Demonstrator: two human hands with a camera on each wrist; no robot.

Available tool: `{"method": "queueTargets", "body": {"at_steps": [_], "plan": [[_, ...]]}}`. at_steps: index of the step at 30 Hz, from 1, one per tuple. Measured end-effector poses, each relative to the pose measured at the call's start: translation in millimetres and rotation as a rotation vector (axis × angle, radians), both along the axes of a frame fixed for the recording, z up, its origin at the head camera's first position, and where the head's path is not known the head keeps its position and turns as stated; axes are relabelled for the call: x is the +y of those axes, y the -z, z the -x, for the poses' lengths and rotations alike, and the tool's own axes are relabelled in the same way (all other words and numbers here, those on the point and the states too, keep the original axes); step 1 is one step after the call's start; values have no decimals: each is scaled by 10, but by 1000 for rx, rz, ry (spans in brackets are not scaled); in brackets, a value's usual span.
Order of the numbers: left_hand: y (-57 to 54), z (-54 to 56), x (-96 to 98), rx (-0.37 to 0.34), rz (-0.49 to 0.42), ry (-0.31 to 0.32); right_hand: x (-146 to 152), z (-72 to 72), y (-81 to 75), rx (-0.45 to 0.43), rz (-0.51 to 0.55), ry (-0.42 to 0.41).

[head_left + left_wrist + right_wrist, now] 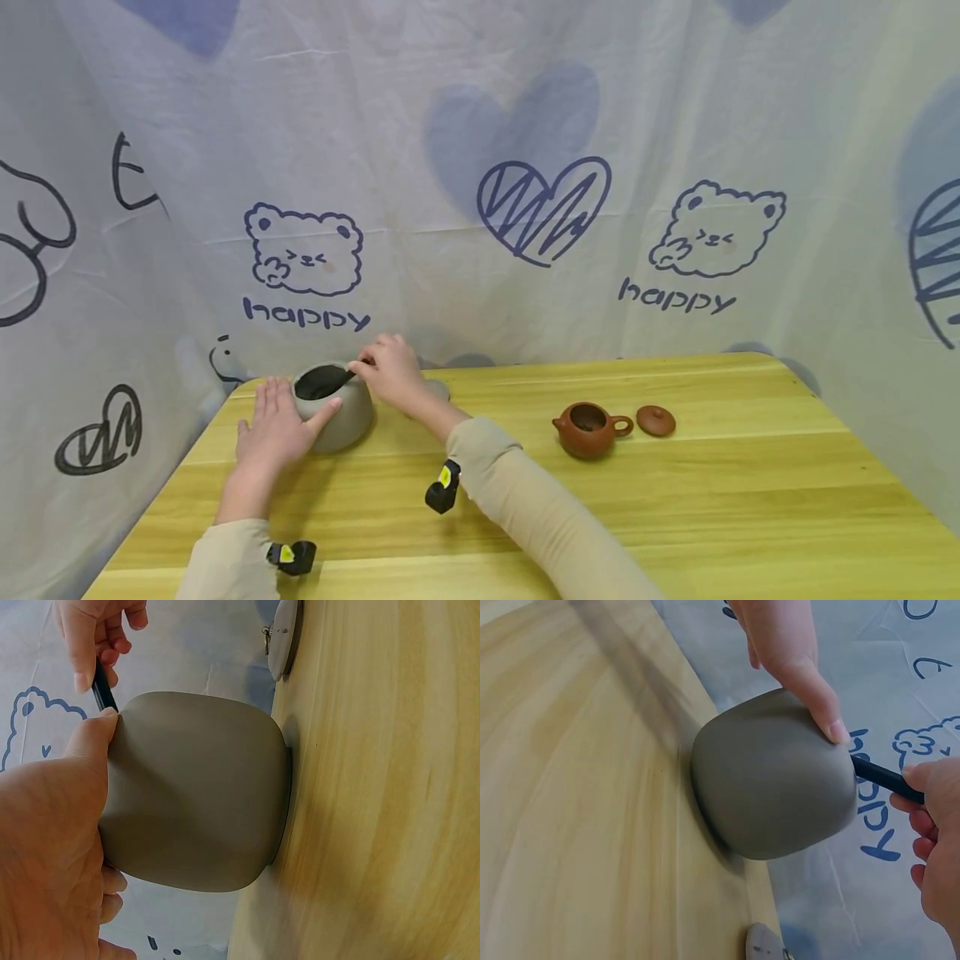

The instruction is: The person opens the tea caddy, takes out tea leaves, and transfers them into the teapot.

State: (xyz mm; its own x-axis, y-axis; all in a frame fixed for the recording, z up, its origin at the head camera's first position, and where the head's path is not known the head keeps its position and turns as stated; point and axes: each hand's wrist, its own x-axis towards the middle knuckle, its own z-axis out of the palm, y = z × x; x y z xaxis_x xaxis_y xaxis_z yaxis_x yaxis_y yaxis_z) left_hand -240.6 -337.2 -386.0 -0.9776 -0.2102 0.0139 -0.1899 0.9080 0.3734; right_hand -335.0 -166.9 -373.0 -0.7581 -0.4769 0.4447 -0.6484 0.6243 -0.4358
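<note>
A round grey jar with a wide mouth sits at the back left of the table, tilted slightly. My left hand grips it from the left, thumb along the near side by the rim and fingers round the far side. Between thumb and fingers, my right hand pinches a slim black handle above the jar's right rim. The handle slopes down into the mouth; its lower end is hidden inside, so its kind cannot be told. A grey lid with a small metal ring lies beside the jar.
A reddish-brown clay teapot stands uncovered right of centre, with some dark matter inside. Its round lid lies to its right. The wooden table ends at a printed cloth behind and at both sides.
</note>
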Motion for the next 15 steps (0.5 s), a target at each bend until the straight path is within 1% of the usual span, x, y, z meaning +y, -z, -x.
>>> {"method": "queueTargets", "body": {"at_steps": [4, 5, 11, 15], "plan": [[9, 2, 0, 7, 3, -4, 57, 13, 3, -8, 47, 27], [12, 5, -2, 8, 3, -4, 70, 21, 7, -31, 60, 28], [24, 18, 0, 3, -1, -3, 156, 55, 35, -64, 97, 34], [21, 17, 0, 1, 2, -3, 209, 56, 39, -54, 115, 40]]}}
